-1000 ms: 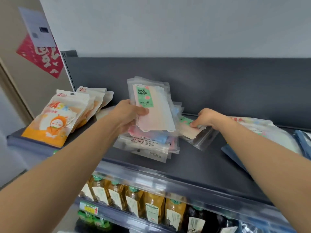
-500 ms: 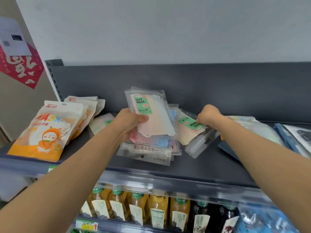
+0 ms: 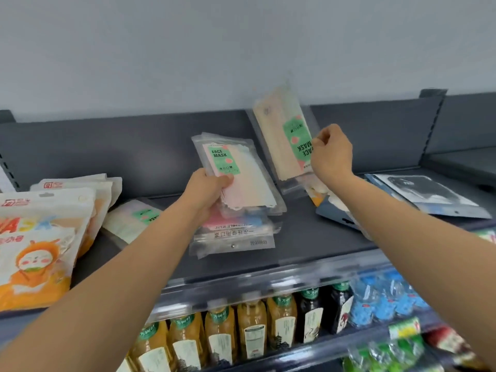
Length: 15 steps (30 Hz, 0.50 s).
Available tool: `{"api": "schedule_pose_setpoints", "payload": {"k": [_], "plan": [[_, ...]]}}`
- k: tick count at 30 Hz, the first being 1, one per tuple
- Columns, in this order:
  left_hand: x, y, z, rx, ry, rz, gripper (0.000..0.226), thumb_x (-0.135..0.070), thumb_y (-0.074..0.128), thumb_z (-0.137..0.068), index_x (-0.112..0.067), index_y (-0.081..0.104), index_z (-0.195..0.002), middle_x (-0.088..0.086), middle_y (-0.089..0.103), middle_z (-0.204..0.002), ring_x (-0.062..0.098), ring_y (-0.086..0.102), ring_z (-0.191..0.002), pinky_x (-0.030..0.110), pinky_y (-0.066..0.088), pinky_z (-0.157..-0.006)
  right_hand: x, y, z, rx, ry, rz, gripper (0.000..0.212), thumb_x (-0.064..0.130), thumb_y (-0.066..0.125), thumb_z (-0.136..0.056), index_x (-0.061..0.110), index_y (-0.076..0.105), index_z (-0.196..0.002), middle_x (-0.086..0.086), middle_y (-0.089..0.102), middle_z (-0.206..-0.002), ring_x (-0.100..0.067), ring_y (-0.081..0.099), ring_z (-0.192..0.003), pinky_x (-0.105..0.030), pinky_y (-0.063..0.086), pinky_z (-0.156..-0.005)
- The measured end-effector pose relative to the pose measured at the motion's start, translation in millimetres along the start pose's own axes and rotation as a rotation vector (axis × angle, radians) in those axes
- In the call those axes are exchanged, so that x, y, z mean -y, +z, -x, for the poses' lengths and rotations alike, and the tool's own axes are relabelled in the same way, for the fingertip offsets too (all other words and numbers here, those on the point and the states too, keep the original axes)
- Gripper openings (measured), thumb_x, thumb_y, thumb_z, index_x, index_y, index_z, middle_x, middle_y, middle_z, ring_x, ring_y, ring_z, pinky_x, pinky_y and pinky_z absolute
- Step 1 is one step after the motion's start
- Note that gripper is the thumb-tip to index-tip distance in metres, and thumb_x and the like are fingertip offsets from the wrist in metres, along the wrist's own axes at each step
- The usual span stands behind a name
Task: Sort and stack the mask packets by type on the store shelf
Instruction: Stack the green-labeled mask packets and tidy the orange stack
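Left hand: fingers curled round the lower left edge of a fanned bundle of clear FACE MASK packets, thumb across the front, green label upright. Bundle tilted over a flat pile of mixed mask packets mid-shelf; contact with the pile not discernible. Right hand: pinching the right edge of a single peach packet, lifted clear of the grey shelf, near vertical in front of the back panel, label upside down. Far left: leaning stack of orange cartoon mask bags, with one pastel packet lying flat just beside it. Right: dark-printed flat packets on the shelf beyond the right forearm. Below: row of drink bottles.
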State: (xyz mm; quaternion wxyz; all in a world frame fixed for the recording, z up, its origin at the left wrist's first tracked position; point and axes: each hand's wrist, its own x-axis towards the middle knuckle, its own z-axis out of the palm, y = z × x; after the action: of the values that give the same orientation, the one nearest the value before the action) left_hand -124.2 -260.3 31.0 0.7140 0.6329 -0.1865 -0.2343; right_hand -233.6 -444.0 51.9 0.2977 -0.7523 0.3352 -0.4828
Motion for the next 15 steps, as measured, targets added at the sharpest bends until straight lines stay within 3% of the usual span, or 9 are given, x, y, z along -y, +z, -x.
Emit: {"api": "schedule_pose_setpoints", "payload": {"k": [3, 7, 9, 11, 15], "plan": [[4, 7, -4, 0.054, 0.007, 0.011, 0.020, -0.001, 0.055, -0.092, -0.006, 0.056, -0.112, 0.010, 0.065, -0.117, 0.017, 0.065, -0.081, 0.030, 0.054, -0.064, 7, -13, 11, -0.068, -0.100, -0.011, 0.014, 0.007, 0.041, -0.097, 0.002, 0.052, -0.104, -0.001, 0.053, -0.087, -0.020, 0.050, -0.080, -0.031, 0.040, -0.068], [11, 19, -8, 0.092, -0.023, 0.041, 0.028, -0.004, 0.056, -0.092, -0.001, 0.054, -0.120, 0.013, 0.064, -0.122, 0.026, 0.066, -0.097, 0.042, 0.056, -0.080, 5, -27, 20, -0.088, -0.167, 0.053, 0.013, 0.008, 0.043, -0.096, 0.005, 0.053, -0.103, -0.004, 0.061, -0.089, -0.028, 0.060, -0.087, -0.046, 0.050, -0.075], [14, 27, -9, 0.093, -0.028, 0.026, 0.033, -0.004, 0.057, -0.092, -0.002, 0.052, -0.124, 0.013, 0.063, -0.124, 0.029, 0.065, -0.104, 0.045, 0.054, -0.087, 2, -36, 20, -0.124, -0.177, 0.090, 0.013, 0.009, 0.043, -0.096, 0.006, 0.053, -0.104, -0.007, 0.065, -0.093, -0.029, 0.062, -0.088, -0.047, 0.051, -0.075], [16, 35, -11, 0.090, -0.020, 0.011, 0.034, -0.004, 0.057, -0.092, -0.002, 0.050, -0.125, 0.012, 0.063, -0.125, 0.028, 0.065, -0.103, 0.044, 0.055, -0.085, 0, -44, 17, -0.150, -0.178, 0.096, 0.014, 0.010, 0.043, -0.097, 0.007, 0.053, -0.105, -0.007, 0.067, -0.097, -0.029, 0.063, -0.089, -0.047, 0.051, -0.077], [16, 54, -13, 0.092, 0.015, 0.006, 0.034, -0.003, 0.056, -0.092, 0.001, 0.049, -0.125, 0.011, 0.063, -0.122, 0.021, 0.064, -0.087, 0.030, 0.055, -0.065, -8, -54, 4, -0.132, -0.099, 0.049, 0.018, 0.008, 0.045, -0.096, 0.007, 0.054, -0.112, -0.003, 0.065, -0.105, -0.026, 0.062, -0.098, -0.047, 0.050, -0.085]]}}
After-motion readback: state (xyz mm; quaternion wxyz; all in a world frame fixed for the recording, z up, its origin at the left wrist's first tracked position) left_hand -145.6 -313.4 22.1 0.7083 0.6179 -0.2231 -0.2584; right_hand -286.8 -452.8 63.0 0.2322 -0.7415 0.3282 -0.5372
